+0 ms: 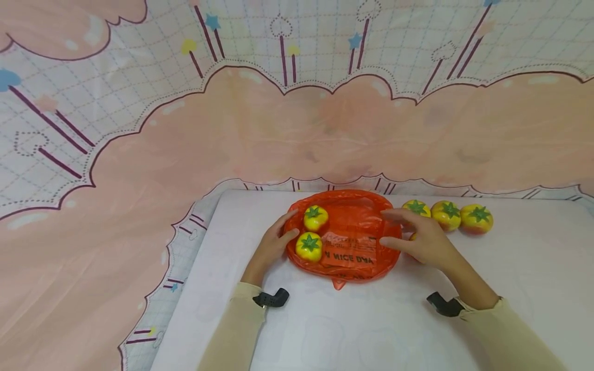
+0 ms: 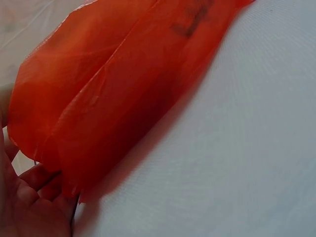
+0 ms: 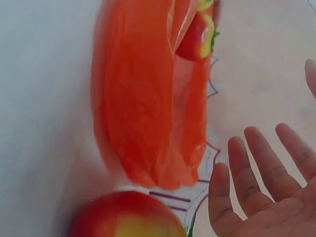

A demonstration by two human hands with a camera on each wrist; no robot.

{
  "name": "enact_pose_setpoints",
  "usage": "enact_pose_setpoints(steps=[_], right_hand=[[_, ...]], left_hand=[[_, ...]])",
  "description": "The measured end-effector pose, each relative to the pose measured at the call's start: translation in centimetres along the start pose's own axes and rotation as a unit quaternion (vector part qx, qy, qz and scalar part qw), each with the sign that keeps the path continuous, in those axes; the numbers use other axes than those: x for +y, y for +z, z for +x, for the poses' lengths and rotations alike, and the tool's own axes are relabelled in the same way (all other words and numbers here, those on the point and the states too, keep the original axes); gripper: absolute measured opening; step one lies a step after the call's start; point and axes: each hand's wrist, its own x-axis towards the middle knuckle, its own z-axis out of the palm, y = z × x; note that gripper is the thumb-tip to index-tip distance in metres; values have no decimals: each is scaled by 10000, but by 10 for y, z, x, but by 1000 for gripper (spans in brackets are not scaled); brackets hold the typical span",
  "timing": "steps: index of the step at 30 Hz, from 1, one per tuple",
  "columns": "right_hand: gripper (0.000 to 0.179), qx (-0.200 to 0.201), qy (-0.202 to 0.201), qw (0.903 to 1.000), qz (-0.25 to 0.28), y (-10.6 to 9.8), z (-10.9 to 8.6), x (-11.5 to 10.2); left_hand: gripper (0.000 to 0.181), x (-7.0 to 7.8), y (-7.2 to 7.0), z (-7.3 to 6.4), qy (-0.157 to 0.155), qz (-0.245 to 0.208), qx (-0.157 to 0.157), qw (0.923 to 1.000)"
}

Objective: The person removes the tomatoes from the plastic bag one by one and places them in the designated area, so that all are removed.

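Observation:
A red plastic bag (image 1: pixel 348 224) with dark lettering stands open on the white table, its mouth a wide oval. Inside at the left lie two glossy yellow-red toy fruits, one toward the back (image 1: pixel 316 218) and one toward the front (image 1: pixel 309 247), each topped with green star-shaped leaves. My left hand (image 1: pixel 270 247) holds the bag's left rim, thumb over the inner side; the left wrist view shows the bag's edge (image 2: pixel 54 123) between thumb and fingers. My right hand (image 1: pixel 424 239) hovers over the right rim with its fingers spread and straight, gripping nothing.
More toy fruits sit right of the bag: a back row with a left one (image 1: pixel 416 207), a middle one (image 1: pixel 446 215) and a right one (image 1: pixel 476 219), plus one partly hidden under the right hand. A patterned cloth (image 1: pixel 325 134) hangs behind the table (image 1: pixel 352 330).

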Motion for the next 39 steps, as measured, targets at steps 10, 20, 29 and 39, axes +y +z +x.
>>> enact_pose_setpoints(steps=[10, 20, 29, 39], right_hand=[[62, -145, 33, 9999, -8, 18, 9, -7], [66, -362, 24, 9986, 374, 34, 18, -15], [68, -637, 66, 9961, 610, 50, 27, -23], [66, -751, -238, 9941, 739, 74, 36, -30]], left_hand=[[51, 2, 0, -1, 61, -42, -37, 10000], [52, 2, 0, -1, 71, -27, -16, 10000], [51, 0, 0, 0, 34, -26, -15, 10000], [52, 2, 0, -1, -33, -35, -30, 10000]])
